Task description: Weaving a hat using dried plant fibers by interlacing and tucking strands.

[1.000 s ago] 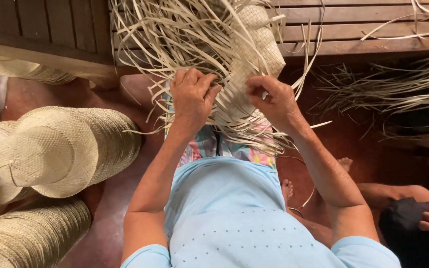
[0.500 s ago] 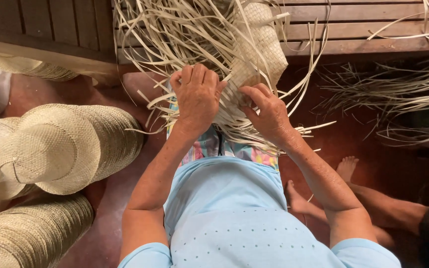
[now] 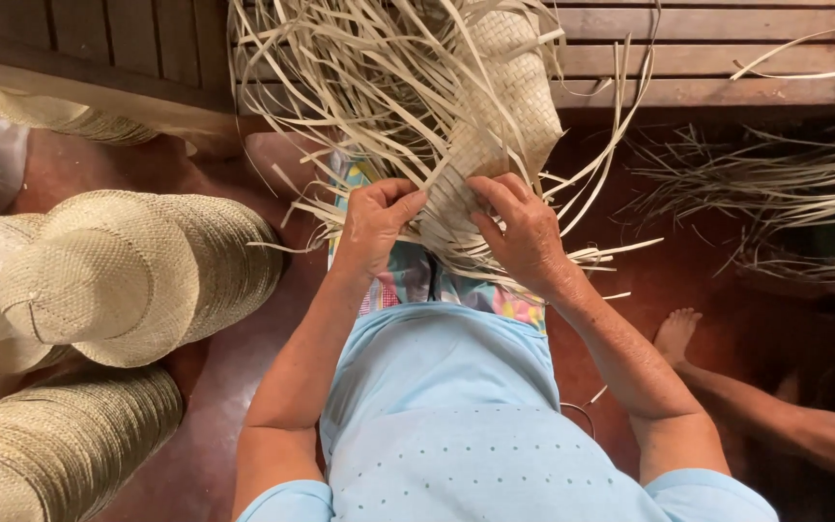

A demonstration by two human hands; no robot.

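Much of the half-woven straw piece (image 3: 500, 116) is lying under a tangle of loose strips (image 3: 359, 87), and its upper end is running out past the top edge of the picture, so its full shape is hard to make out. The lower edge is disappearing behind the person's two hands. The left hand (image 3: 377, 224) is curling its fingers and thumb together, pinching a few strips at the woven edge. The right hand (image 3: 524, 232) is pressing flat-fingered against the weave, thumb tucked beneath, where what it is gripping cannot be told.

The piece is resting over the person's lap, above a patterned cloth (image 3: 417, 280), its long axis running from the hands up and slightly right toward the wooden bench (image 3: 727, 58), unwoven ends fanning outward.

Stacked straw hats (image 3: 118, 275) are sitting at left, partly cut off. Another person's bare foot (image 3: 676, 333) is showing at right, the leg blurring into shadow beside more straw (image 3: 775, 193).
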